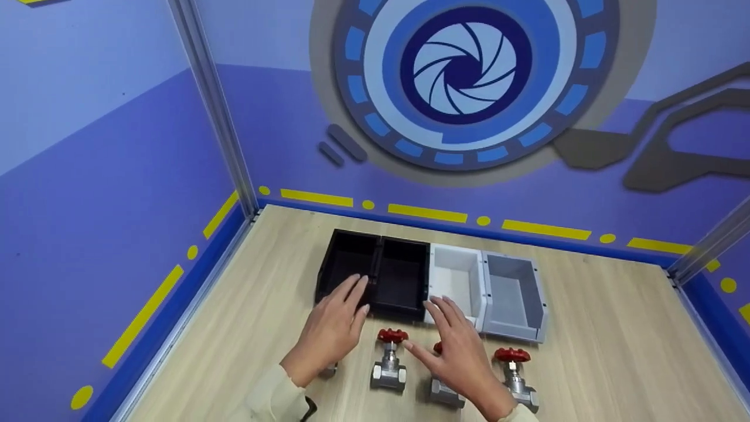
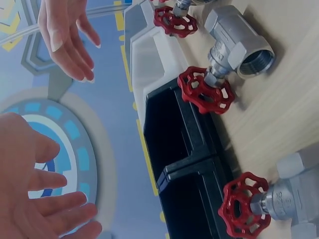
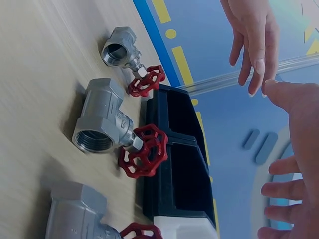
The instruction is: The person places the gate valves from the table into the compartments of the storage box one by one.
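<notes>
My left hand [image 1: 331, 325] is open and holds nothing, in front of the left black bin [image 1: 404, 305] area in the head view. Nearby, my right hand [image 1: 457, 349] hangs above the valves with loosely extended fingers, also holding nothing. Several metal gate valves with red handwheels stand in a row on the table. One valve [image 1: 388, 375] shows between the hands. Another valve [image 1: 446, 394] is partly covered by the right hand, and a third valve [image 1: 517, 387] is right of it. The left wrist mostly hides a further valve [image 1: 330, 370].
Behind the valves, a white bin [image 1: 457, 281] and a grey bin [image 1: 512, 299] join two black bins side by side. They sit on a wooden table [image 1: 609, 351]. A printed blue wall [image 1: 281, 129] closes the back, with metal posts [image 1: 220, 117] at the corners.
</notes>
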The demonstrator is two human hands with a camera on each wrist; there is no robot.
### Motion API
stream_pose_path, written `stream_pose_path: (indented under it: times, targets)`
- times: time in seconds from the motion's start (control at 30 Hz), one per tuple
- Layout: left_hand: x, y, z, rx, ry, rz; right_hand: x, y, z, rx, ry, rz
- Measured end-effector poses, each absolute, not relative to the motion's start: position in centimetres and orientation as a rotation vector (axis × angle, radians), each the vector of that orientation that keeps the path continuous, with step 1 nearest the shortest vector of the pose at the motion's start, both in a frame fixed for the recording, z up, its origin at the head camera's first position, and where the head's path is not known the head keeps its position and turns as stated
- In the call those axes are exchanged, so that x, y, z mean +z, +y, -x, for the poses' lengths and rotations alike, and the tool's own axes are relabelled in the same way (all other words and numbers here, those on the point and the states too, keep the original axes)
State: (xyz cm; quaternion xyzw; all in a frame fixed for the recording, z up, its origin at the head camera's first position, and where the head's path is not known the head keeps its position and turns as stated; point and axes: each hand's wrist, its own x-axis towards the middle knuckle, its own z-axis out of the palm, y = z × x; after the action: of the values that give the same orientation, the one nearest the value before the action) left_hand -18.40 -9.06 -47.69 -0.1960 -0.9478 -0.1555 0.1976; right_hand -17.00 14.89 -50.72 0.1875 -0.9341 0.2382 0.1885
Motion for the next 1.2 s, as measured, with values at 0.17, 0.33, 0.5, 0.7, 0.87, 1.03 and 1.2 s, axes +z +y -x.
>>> stream_pose_path:
  times: [0.17, 0.33, 0.5, 0.7, 0.87, 1.03, 1.2]
  targets:
    - [-48.0, -9.6, 19.0, -0.495, -2.652, 0.499, -51.2, 14.4, 17.2, 0.669, -2.604, -0.542]
    - [-48.2, -10.3, 19.6, -0.554, -2.651, 0.456, -51.4, 13.9, 17.3, 0.675, -2.612, -0.547]
    - [-48.4, -10.9, 20.0, -0.584, -2.645, 0.412, -51.5, 13.4, 17.4, 0.695, -2.626, -0.553]
    - [-48.9, -11.5, 20.4, -0.593, -2.638, 0.358, -51.7, 12.5, 17.4, 0.716, -2.6, -0.594]
    - [-49.1, -11.9, 20.7, -0.63, -2.651, 0.341, -51.9, 11.7, 17.3, 0.714, -2.611, -0.616]
    - [-49.2, -12.2, 21.0, -0.64, -2.659, 0.322, -51.9, 10.9, 17.3, 0.713, -2.653, -0.615]
    - [-49.3, -12.4, 21.3, -0.592, -2.679, 0.276, -51.9, 10.1, 17.2, 0.718, -2.683, -0.623]
